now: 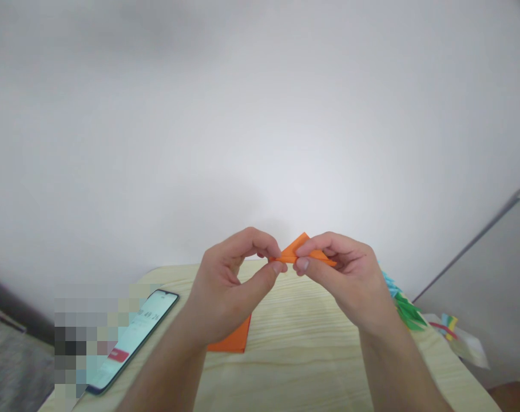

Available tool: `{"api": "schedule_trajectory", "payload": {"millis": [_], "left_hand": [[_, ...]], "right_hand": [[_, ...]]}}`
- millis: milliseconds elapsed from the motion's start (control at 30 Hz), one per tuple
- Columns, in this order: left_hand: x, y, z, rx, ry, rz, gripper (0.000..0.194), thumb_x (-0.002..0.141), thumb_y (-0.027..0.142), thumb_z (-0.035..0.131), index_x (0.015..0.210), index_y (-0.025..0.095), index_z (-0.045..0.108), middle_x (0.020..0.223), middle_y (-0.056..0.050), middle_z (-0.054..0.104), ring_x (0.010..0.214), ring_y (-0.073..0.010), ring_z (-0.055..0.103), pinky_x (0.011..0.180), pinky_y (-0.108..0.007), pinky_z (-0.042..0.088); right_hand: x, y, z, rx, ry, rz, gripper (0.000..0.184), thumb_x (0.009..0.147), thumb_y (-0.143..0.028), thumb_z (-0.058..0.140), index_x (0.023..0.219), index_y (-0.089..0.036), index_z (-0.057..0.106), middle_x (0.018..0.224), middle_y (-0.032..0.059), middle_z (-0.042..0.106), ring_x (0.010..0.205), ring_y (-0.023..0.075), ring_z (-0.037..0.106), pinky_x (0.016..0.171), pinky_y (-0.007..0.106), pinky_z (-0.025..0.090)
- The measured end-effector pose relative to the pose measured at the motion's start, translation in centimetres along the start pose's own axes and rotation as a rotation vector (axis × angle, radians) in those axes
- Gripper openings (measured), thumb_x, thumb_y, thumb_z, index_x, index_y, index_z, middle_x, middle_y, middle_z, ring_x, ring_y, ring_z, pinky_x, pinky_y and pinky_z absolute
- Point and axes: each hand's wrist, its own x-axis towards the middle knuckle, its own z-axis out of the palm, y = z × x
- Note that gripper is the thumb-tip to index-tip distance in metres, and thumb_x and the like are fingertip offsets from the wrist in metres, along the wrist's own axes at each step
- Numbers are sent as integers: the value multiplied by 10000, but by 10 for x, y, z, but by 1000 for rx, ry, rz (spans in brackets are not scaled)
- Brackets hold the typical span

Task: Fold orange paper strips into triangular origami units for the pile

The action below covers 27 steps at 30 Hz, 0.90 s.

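A smooth, matte white wall (260, 114) fills most of the view, with soft grey shadows across it. Below it stands a table (302, 366) with a pale yellowish top, patterned in fine wavy wood grain and rounded at its far left corner. To the right is a flat grey panel (483, 286) with a slanting dark edge.

Both bare hands are raised over the table near its far edge. The left hand (227, 289) curves round with its thumb and index finger pinching the left end of a small folded orange paper (292, 249). The right hand (352, 277) pinches the same paper nearer its middle, between thumb and forefinger, with the other fingers curled beneath.

At the left, a flat, dark-rimmed phone (135, 335) lies slantwise on the table, its glassy screen lit pale green and partly covered by a blurred block. Part of a flat orange sheet (230, 340) with straight edges shows below the left hand, resting on the table.

The pinched paper is crisp and creased, with a pointed triangular flap standing above a narrow lower strip. Beside the right wrist sit pointed, layered green and blue pieces (409, 313), apparently paper. Beyond the table's right edge, a translucent packet (472, 344), seemingly plastic, shows red, yellow and blue bits; whether they lie inside is unclear.
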Motion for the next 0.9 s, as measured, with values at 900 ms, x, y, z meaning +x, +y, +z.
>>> {"api": "schedule_trajectory", "payload": {"millis": [900], "left_hand": [[4,-3,-1,-157,-63,-140,96,921,252,756,955,212,675,838,-30,676,785,-163,632,701,-281,503]], "right_hand": [[-6,-6,5,-254,4,-176,158,901,-113,717,911,-269,744,894,-1,772,809,189,704,776,340,549]]}}
